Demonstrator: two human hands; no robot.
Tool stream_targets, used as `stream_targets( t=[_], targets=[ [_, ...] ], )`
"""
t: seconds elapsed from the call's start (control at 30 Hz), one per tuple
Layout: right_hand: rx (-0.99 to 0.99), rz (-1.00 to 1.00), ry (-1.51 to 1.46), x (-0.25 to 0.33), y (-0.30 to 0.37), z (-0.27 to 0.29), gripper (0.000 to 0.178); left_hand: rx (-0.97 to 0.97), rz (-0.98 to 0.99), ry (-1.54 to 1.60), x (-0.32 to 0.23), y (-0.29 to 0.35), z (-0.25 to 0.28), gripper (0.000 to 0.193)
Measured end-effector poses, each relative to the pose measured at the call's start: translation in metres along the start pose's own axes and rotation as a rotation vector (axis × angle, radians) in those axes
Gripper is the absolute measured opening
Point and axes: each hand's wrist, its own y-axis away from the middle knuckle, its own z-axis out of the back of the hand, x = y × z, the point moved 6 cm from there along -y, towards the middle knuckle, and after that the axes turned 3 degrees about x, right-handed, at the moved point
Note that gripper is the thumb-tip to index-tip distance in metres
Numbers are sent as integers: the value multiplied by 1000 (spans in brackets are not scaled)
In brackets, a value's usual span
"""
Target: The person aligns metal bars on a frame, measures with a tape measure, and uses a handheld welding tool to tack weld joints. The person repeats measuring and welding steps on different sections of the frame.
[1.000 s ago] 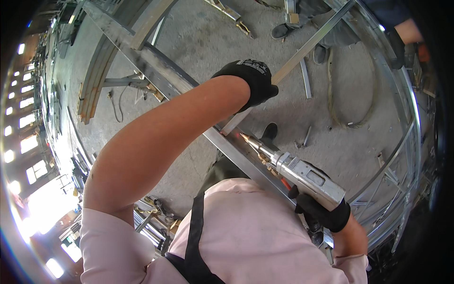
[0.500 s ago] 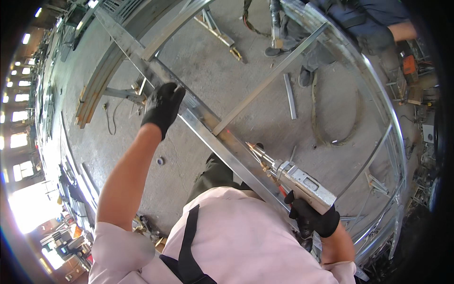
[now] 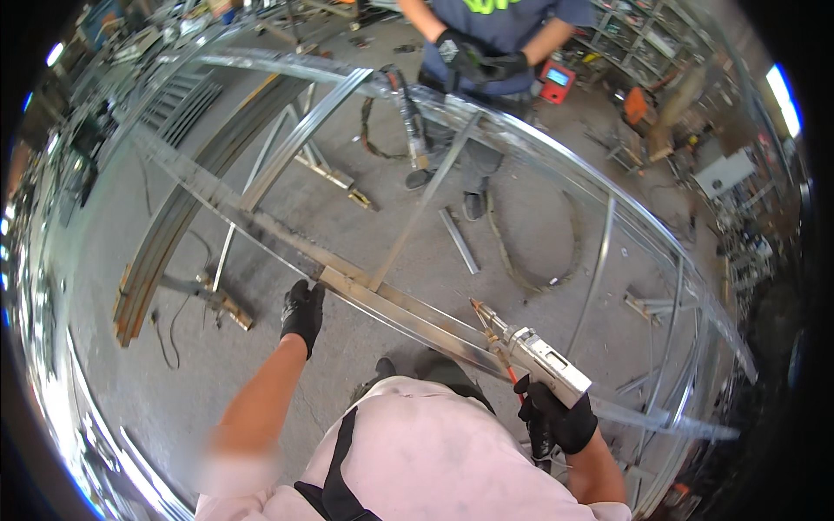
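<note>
My right hand (image 3: 563,417), in a black glove, grips a silver, boxy laser welding gun (image 3: 549,365) by its handle. The gun's copper-coloured nozzle (image 3: 483,311) points up and left, apart from the steel frame. My left hand (image 3: 302,319), also black-gloved, is by the near edge of the long steel beam (image 3: 426,323), its fingers slightly apart and nothing seen in them. Whether they touch the metal, I cannot tell. A crossbar (image 3: 426,204) runs from this beam to the curved outer rail (image 3: 556,143).
Across the frame stands a co-worker (image 3: 521,39) with gloved hands together. A cable (image 3: 504,252) loops over the concrete floor beside a loose metal bar (image 3: 459,241). Rusty steel lengths (image 3: 165,252) lie at the left. A red box with a screen (image 3: 554,81) is behind the co-worker.
My left hand has come off the beam's top to its near edge. The view has swung up, showing more of the co-worker. The welding gun stays in my right hand.
</note>
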Motion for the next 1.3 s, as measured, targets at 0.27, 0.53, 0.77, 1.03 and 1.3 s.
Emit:
stream_targets(
  t=[0.27, 0.53, 0.77, 1.03, 1.3],
  targets=[
    [-319, 110, -114, -33, 98, 36, 25, -62, -35, 307, 68, 2, -57, 55],
    [-629, 257, -228, -53, 185, 131, 35, 54, 7, 13, 62, 92, -88, 55],
    [-673, 157, -202, -103, 241, 246, 27, 49, 40, 33, 120, 132, -149, 49],
    [-896, 316, -333, -160, 329, 449, 37, 231, 32, -23, 67, 232, -194, 53],
    [-1113, 230, 230, -154, 400, 662, 52, 406, -268, -146, 40, 219, -266, 44]
  ],
)
